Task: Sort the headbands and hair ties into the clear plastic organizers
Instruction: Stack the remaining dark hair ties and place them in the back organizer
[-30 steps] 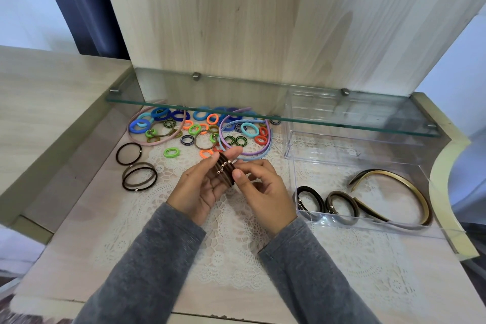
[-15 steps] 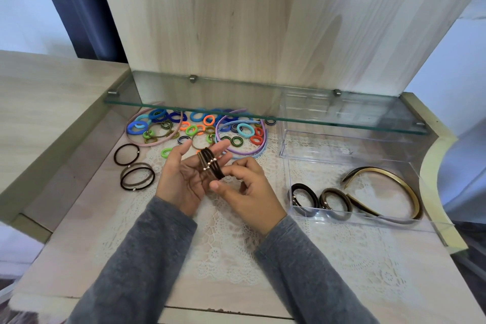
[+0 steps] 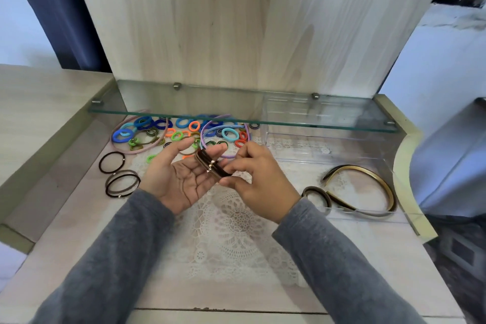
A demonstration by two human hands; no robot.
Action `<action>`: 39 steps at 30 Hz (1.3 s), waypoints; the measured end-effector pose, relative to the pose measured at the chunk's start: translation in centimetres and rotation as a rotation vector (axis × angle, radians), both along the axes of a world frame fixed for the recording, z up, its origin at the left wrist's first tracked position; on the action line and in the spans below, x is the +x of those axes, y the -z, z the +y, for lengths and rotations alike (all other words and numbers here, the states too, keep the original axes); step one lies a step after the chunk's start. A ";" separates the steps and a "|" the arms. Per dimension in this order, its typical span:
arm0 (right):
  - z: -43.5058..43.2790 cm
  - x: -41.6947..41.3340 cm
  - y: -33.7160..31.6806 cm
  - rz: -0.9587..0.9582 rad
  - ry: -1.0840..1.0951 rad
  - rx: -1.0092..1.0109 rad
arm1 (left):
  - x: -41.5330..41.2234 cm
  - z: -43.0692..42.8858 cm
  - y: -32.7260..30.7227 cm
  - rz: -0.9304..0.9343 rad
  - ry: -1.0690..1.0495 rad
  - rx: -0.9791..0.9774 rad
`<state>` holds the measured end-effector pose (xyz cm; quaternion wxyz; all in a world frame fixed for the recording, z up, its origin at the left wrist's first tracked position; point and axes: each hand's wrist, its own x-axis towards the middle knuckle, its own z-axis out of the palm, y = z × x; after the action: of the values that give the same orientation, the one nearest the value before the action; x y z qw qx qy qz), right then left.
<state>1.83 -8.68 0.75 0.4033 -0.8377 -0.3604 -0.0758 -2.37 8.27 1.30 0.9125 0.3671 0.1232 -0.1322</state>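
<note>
A bundle of dark hair ties (image 3: 213, 167), pinched by the right hand (image 3: 259, 181) and propped against the left hand's (image 3: 181, 176) flat, open fingers, hovers above the surface; the clear organizer (image 3: 310, 173) lies just right, nearer the right hand.

The right hand (image 3: 259, 181) covers the near end of the bundle of brown hair ties (image 3: 209, 164), so the ties in it cannot be counted. The same hand hides the near left corner of the front clear organizer (image 3: 297, 171). At the worktop's far edge the glass shelf (image 3: 236, 106) covers part of the coloured hair ties (image 3: 181, 123). The rear organizer (image 3: 328, 147) under it looks faint and its compartments are unclear. The bottom edge cuts off both grey sleeves (image 3: 110, 258).
</note>
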 end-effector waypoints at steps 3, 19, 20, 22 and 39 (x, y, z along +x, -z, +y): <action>-1.9 0.9 -0.7 -0.207 0.019 -0.085 | 0.8 -0.1 -0.7 0.050 0.105 0.172; -9.1 2.5 -2.6 -0.724 0.159 -0.587 | 7.5 -8.9 -2.4 -0.036 0.217 1.276; -9.3 2.5 -2.5 -0.735 0.167 -0.605 | 7.8 -9.3 -2.4 -0.027 0.206 1.280; -9.9 2.7 -2.2 -0.748 0.185 -0.636 | 8.3 -9.9 -2.4 -0.014 0.186 1.296; -11.0 4.9 0.6 -0.609 0.170 -0.703 | 9.0 -10.1 0.9 0.090 0.022 1.626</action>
<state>6.75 -19.70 0.17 -0.0365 -0.8896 -0.3963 -0.2240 6.64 -1.84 0.40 0.3537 0.9103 0.2136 -0.0249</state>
